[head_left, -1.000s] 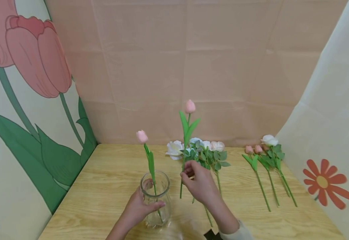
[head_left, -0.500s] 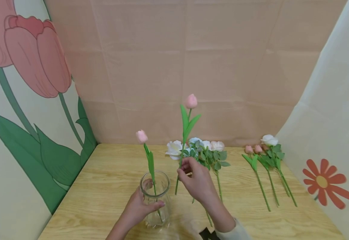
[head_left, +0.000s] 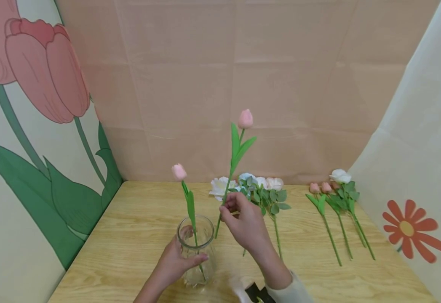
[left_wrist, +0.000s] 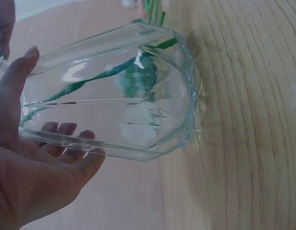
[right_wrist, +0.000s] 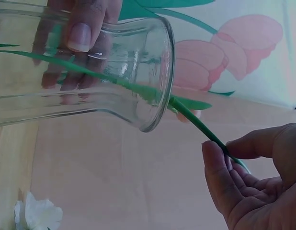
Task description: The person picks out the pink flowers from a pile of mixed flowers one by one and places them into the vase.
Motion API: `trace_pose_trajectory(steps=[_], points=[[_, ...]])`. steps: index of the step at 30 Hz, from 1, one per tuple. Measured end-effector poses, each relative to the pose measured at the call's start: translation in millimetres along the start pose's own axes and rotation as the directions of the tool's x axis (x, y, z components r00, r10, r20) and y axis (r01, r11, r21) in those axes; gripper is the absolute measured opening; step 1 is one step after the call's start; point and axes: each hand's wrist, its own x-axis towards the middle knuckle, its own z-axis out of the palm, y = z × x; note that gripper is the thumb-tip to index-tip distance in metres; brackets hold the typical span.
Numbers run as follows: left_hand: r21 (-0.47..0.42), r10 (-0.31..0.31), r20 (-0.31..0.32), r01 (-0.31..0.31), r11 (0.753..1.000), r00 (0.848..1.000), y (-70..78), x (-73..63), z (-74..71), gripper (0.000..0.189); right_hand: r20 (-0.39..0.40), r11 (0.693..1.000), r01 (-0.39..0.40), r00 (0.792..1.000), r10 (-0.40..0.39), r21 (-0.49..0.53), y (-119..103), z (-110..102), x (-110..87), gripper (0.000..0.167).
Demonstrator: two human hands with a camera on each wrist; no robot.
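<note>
My left hand [head_left: 176, 259] grips a clear glass vase [head_left: 212, 269] near its neck, thumb on one side and fingers round the other. Inside the vase leans a pink tulip [head_left: 179, 172], its stem reaching down near the bottom. Just right of the rim, my right hand [head_left: 247, 223] pinches the stem of a second pink tulip [head_left: 245, 119] between thumb and fingertips. That tulip tilts, bloom up to the right, its lower stem end beside the rim. In the right wrist view its green stem [right_wrist: 200, 125] passes before or behind the glass; I cannot tell which.
Behind my right hand lie white and pale blue flowers [head_left: 220, 188] with green leaves. Further right on the wooden table [head_left: 144, 210] are pink tulips [head_left: 315, 188] and a white rose [head_left: 340, 176]. A pinkish backdrop [head_left: 175, 92] hangs behind the table.
My right hand has moved left toward the vase with the tulip, which has risen and tilted more to the right. The left hand and vase stay in place.
</note>
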Motion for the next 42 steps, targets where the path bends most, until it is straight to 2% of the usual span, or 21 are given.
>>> trace_pose_trajectory(steps=[6,25,29,36,42], points=[[-0.007,0.007,0.005,-0.006,1.0,1.0,-0.3,0.4,-0.3,0.084,-0.013,1.0,0.029,0.999,-0.029,-0.002,-3.9,3.2,1.4,0.015],[-0.008,-0.006,0.023,0.006,1.0,1.0,1.6,0.3,-1.6,0.086,0.002,0.998,0.054,0.999,-0.054,-0.029,-6.0,13.1,4.7,0.014],[-0.013,-0.003,0.022,0.003,1.0,1.0,1.0,0.5,-1.2,0.086,0.01,0.998,0.055,0.998,-0.055,-0.038,-4.9,15.1,3.7,0.013],[-0.023,0.012,0.013,-0.012,1.0,1.0,0.4,0.8,-1.0,0.084,0.023,0.994,0.103,0.994,-0.103,-0.032,-0.9,20.3,-0.8,0.014],[-0.026,0.025,0.018,-0.025,0.999,1.0,-0.8,0.9,-0.9,0.083,0.075,0.991,0.114,0.991,-0.109,-0.066,1.7,26.9,-6.3,0.015]])
